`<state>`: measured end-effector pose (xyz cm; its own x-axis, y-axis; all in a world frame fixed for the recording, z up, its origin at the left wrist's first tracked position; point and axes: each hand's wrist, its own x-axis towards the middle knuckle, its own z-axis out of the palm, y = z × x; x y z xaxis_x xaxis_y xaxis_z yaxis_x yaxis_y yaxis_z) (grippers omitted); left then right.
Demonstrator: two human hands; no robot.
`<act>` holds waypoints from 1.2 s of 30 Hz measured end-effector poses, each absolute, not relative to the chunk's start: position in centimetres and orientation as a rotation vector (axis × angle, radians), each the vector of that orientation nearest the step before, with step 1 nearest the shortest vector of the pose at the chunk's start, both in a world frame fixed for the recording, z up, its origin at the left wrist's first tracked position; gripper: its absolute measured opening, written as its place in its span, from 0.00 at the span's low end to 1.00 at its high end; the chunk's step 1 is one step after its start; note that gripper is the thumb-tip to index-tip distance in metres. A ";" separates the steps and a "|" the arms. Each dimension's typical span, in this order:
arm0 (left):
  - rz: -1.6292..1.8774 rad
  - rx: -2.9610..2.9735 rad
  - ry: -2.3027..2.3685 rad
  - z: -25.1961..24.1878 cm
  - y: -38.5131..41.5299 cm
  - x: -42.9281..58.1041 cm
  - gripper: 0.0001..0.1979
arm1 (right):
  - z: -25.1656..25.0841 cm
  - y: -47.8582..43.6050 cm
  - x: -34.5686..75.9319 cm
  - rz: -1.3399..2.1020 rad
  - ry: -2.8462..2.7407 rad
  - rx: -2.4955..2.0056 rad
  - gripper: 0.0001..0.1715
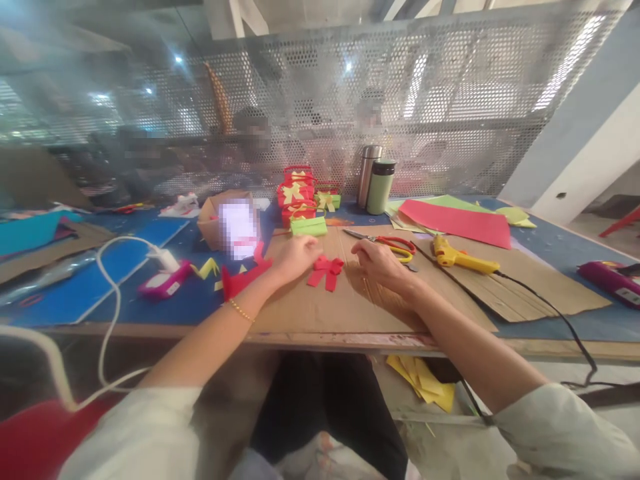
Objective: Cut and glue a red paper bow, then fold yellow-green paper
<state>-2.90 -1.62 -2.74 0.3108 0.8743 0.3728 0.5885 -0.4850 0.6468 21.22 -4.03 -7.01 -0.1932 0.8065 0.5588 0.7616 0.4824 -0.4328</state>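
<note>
A red paper bow (pixel 327 272) lies on the cardboard sheet (pixel 320 313) between my two hands. My left hand (pixel 299 259) is just left of the bow, its fingers drawn together; whatever they may hold is hidden. Behind its fingertips sits a small light-green paper box (pixel 309 227). My right hand (pixel 384 268) rests over the cardboard right of the bow, fingers curled in a pinch, and I cannot make out anything in them. Scissors with red and yellow handles (pixel 395 247) lie just beyond the right hand, partly covered by it.
Red paper boxes with yellow bows (pixel 296 195) are stacked behind. A steel flask (pixel 369 175) and a green tumbler (pixel 381 188) stand at the back. A yellow glue gun (pixel 463 257) with a black cord lies right. A lit phone (pixel 240 230) leans left, near a purple power strip (pixel 165 283).
</note>
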 end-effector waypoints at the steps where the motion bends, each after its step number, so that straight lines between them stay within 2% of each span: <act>1: 0.993 2.238 1.342 -2.4 -1.2 -2.7 0.03 | -7.1 -4.1 21.2 0.095 -1.972 -1.301 0.14; 7: 0.980 2.178 1.675 -0.7 3.7 -1.5 0.02 | -6.3 -4.6 21.6 0.187 -1.904 -1.412 0.11; 13: 0.995 1.975 1.989 -0.2 7.3 -2.2 0.15 | -5.6 -5.3 21.8 0.088 -1.898 -1.486 0.15; 18: 0.890 1.990 2.064 -0.9 8.6 -3.2 0.21 | -5.3 -5.6 21.1 -0.006 -1.909 -1.547 0.15; 23: 0.756 2.028 2.096 -2.0 9.7 -3.7 0.28 | -4.5 -5.9 24.0 -0.106 -1.935 -1.356 0.13; 27: 0.756 1.982 2.048 -2.5 9.6 -3.6 0.30 | -3.9 -7.7 30.2 -0.272 -1.831 -1.850 0.17; 30: 0.947 1.889 1.960 -2.8 9.2 -3.2 0.29 | -4.1 -9.3 34.2 -0.389 -1.741 -2.304 0.24; 34: 1.090 1.712 1.855 -3.5 9.1 -2.6 0.27 | -5.5 -10.2 37.2 -0.325 -1.835 -2.400 0.30; 36: 1.129 1.674 1.847 -4.0 9.3 -2.7 0.27 | -6.5 -9.7 38.1 -0.276 -1.916 -2.438 0.26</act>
